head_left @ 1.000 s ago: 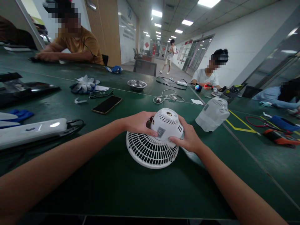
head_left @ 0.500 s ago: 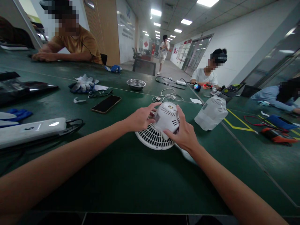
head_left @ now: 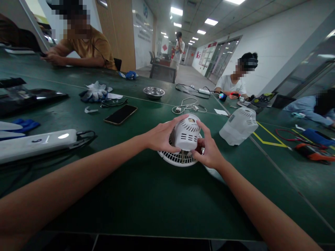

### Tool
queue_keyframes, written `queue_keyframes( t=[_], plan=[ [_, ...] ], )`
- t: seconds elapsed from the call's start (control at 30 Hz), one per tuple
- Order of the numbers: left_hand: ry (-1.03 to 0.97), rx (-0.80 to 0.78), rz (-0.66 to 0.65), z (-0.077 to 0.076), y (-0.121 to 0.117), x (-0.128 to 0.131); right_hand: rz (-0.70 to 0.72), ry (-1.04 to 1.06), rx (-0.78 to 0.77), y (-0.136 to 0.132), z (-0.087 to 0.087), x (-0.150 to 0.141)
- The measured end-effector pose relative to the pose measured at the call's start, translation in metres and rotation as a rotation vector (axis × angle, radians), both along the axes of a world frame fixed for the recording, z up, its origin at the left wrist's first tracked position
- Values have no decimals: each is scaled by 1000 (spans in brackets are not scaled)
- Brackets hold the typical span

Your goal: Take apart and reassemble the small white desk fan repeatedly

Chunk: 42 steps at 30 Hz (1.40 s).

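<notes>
A white slotted motor housing (head_left: 187, 134) of a small fan stands over a round white fan grille (head_left: 167, 159), which lies on the green table. My left hand (head_left: 164, 136) clasps the housing's left side, thumb low at its front edge. On the opposite side, my right hand (head_left: 209, 150) grips it with a finger near the top and the thumb at the lower rim. Under the housing's front edge a short brownish post shows above the grille. My fingers hide the housing's sides. A pale flat piece partly shows beneath my right wrist.
A translucent white plastic container (head_left: 239, 126) stands to the right. Behind the fan lie a coiled white cable (head_left: 190, 106) and a metal bowl (head_left: 154, 92). A phone (head_left: 120, 114), gloves (head_left: 95, 92) and a white power strip (head_left: 39, 143) are leftward. Co-workers sit across the table.
The housing has turned so its slots face me, and a gap with the post now shows below it. My left hand has wrapped further round it; my right thumb has moved lower.
</notes>
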<state>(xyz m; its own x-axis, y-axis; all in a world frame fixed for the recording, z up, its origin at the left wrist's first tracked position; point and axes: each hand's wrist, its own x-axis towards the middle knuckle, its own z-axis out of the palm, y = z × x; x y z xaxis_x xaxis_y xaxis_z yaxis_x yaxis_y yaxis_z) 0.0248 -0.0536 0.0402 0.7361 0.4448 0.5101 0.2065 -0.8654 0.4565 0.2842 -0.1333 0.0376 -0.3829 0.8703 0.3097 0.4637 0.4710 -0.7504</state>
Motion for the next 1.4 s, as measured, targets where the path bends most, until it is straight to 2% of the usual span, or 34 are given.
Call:
queue_keyframes(
  t=[0.3,0.63,0.7,0.8,0.87,0.93,1.1,1.17,1.3,1.4],
  plan=[
    [-19,22,17,-1,0,2,-10,27,-45,-1,4,-4],
    [9,-15,42,5,-4,2,0,-136,-17,-2,14,-2],
    [23,-3,83,4,-7,5,-40,-219,29,-4,16,-4],
    [50,17,202,1,-17,13,-186,-309,164,-4,14,-7],
    [79,40,311,-1,-24,18,-257,-302,266,-1,11,-4],
    [84,68,351,-2,-27,20,-260,-252,310,5,7,4],
    [-72,36,325,2,-16,14,-167,31,146,19,-1,28],
    [-95,8,276,5,-10,11,-116,92,86,19,-1,31],
    [1,-176,17,10,-3,4,12,106,34,12,1,23],
    [11,-229,-23,11,-3,1,-3,28,80,7,4,15]
  ],
)
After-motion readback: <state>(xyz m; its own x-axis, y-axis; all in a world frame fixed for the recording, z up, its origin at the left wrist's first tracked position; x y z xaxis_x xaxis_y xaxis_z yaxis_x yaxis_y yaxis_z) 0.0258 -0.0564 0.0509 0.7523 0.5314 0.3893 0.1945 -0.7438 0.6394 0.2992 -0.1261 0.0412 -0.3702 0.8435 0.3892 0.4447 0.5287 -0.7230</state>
